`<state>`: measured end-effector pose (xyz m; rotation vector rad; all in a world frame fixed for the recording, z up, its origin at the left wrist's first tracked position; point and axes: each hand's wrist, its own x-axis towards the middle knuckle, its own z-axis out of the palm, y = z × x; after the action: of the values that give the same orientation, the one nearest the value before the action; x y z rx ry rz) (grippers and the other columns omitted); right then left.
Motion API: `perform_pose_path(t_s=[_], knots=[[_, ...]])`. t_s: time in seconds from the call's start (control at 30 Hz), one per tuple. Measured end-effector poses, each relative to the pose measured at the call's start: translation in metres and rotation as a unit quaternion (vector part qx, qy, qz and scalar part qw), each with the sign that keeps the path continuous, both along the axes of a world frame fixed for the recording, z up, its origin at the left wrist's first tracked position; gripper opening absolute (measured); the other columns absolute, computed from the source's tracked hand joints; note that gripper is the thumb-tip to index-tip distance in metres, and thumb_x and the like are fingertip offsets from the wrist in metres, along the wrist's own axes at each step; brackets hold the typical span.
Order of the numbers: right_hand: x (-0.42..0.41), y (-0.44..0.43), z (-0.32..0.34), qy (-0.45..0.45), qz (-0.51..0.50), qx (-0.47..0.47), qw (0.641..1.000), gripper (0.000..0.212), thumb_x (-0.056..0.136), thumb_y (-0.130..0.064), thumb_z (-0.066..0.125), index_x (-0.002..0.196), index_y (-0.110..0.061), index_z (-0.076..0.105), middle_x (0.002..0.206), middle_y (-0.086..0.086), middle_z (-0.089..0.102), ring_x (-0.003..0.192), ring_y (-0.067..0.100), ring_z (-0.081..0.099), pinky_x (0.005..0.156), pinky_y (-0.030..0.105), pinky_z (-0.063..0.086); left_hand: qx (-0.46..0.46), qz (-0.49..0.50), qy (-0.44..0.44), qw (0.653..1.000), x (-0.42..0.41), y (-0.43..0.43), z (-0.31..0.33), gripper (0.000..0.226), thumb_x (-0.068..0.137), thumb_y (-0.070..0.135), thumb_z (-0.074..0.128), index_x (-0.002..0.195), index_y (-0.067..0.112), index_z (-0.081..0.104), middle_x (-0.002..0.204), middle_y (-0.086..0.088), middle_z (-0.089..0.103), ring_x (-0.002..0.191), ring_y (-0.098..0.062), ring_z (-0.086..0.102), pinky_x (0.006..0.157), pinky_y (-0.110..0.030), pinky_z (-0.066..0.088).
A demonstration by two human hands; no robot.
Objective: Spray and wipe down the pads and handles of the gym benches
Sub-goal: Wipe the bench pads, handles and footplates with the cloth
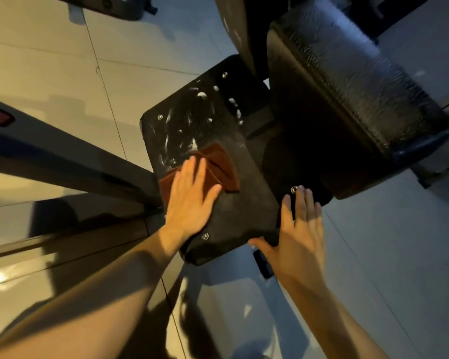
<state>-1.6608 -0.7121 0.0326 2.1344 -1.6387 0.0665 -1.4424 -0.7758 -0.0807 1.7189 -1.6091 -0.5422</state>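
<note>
A black rectangular plate [244, 164] with metal bolts at its corners sits low in the middle, streaked with white foam [201, 94] on its far half. My left hand [189, 200] lies flat with straight fingers on a brown cloth [221, 167], pressing it onto the plate's near left part. My right hand [298, 229] rests open against the plate's near right edge, thumb under the corner and fingertips by a bolt. A black bench pad [347, 94], shiny and wet-looking, hangs over the plate at upper right.
Pale floor tiles [49, 68] surround the machine. A dark frame beam [70, 161] runs diagonally from the left towards the plate. Another dark machine base [109, 6] shows at the top left. A small black foot [263, 263] sits below the plate.
</note>
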Motion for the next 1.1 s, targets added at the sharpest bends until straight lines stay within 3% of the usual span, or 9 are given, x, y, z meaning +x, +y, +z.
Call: perform_pose_path(t_s=[0.13,0.3,0.43,0.6,0.67,0.8,0.9,1.0,1.1], knots=[[0.0,0.0,0.0,0.023,-0.01,0.006,1.0,0.113,0.073,-0.079,0.059,0.151,0.002,0.042,0.162,0.027,0.026,0.154,0.041,0.019,0.125,0.054,0.016,0.044,0.04,0.043,0.997,-0.032,0.023,0.014,0.091,0.095,0.074,0.014,0.164,0.014,0.004,0.172,-0.008,-0.002,0.158,-0.021,-0.008,0.129,-0.045,-0.002],[0.0,-0.004,0.0,0.02,-0.018,0.008,1.0,0.114,0.075,-0.083,0.037,0.153,0.0,0.04,0.164,0.025,0.023,0.155,0.038,0.014,0.126,0.05,0.008,-0.032,-0.091,-0.008,0.995,-0.037,0.045,0.007,0.086,0.098,0.074,0.013,0.163,0.018,0.01,0.17,0.0,-0.011,0.155,-0.01,-0.02,0.126,-0.032,-0.013],[0.001,-0.002,0.001,0.026,-0.034,0.039,0.998,0.116,0.075,-0.086,0.03,0.156,-0.003,0.034,0.166,0.023,0.016,0.157,0.035,0.005,0.127,0.043,-0.006,-0.043,-0.029,-0.014,0.999,0.002,0.006,-0.008,0.084,0.099,0.072,0.021,0.165,0.02,0.01,0.172,-0.005,0.002,0.159,-0.018,-0.005,0.129,-0.042,0.001],[0.004,0.0,0.003,0.005,-0.026,0.021,0.999,0.116,0.072,-0.082,0.056,0.152,-0.001,0.041,0.163,0.025,0.026,0.155,0.038,0.017,0.125,0.052,0.013,0.017,0.012,0.051,0.998,-0.013,0.012,0.008,0.098,0.092,0.082,0.015,0.164,0.016,0.005,0.172,-0.007,-0.003,0.158,-0.019,-0.007,0.129,-0.044,-0.001],[0.0,-0.002,0.001,0.007,-0.024,0.014,1.0,0.117,0.071,-0.08,0.064,0.152,0.0,0.041,0.164,0.025,0.025,0.155,0.037,0.016,0.125,0.052,0.014,-0.035,-0.036,0.017,0.999,-0.04,0.035,0.018,0.101,0.094,0.08,0.02,0.161,0.005,0.018,0.17,-0.013,0.001,0.158,-0.025,-0.003,0.128,-0.048,0.004],[-0.001,-0.003,0.0,-0.01,-0.018,0.007,1.0,0.113,0.082,-0.088,0.033,0.154,0.0,0.038,0.164,0.025,0.025,0.155,0.037,0.013,0.128,0.045,0.001,-0.138,-0.162,-0.023,0.977,-0.049,0.043,0.015,0.084,0.101,0.066,0.039,0.164,0.015,0.017,0.172,-0.007,0.004,0.159,-0.022,-0.004,0.129,-0.046,0.002],[0.003,-0.001,0.001,-0.005,-0.026,0.028,0.999,0.117,0.074,-0.087,0.04,0.155,-0.002,0.036,0.165,0.023,0.021,0.157,0.033,0.007,0.127,0.039,-0.008,-0.094,-0.101,-0.031,0.99,-0.017,0.005,0.007,0.083,0.099,0.07,0.031,0.165,0.023,0.012,0.173,-0.004,0.001,0.159,-0.019,-0.006,0.128,-0.048,0.004],[0.005,0.0,0.003,0.0,-0.034,0.031,0.999,0.119,0.07,-0.085,0.057,0.156,-0.005,0.036,0.166,0.021,0.019,0.157,0.032,0.007,0.126,0.042,-0.004,-0.017,-0.015,0.001,1.0,0.006,-0.016,0.005,0.087,0.098,0.073,0.025,0.165,0.022,0.005,0.172,-0.005,0.001,0.159,-0.021,-0.003,0.128,-0.05,0.007],[0.005,0.0,0.003,-0.006,-0.042,0.034,0.999,0.121,0.068,-0.083,0.063,0.156,-0.004,0.036,0.166,0.021,0.019,0.157,0.033,0.008,0.127,0.046,0.003,-0.033,-0.034,0.016,0.999,-0.024,0.013,0.017,0.088,0.096,0.075,0.025,0.163,0.02,0.009,0.171,-0.006,-0.005,0.158,-0.021,-0.009,0.128,-0.052,0.004]])
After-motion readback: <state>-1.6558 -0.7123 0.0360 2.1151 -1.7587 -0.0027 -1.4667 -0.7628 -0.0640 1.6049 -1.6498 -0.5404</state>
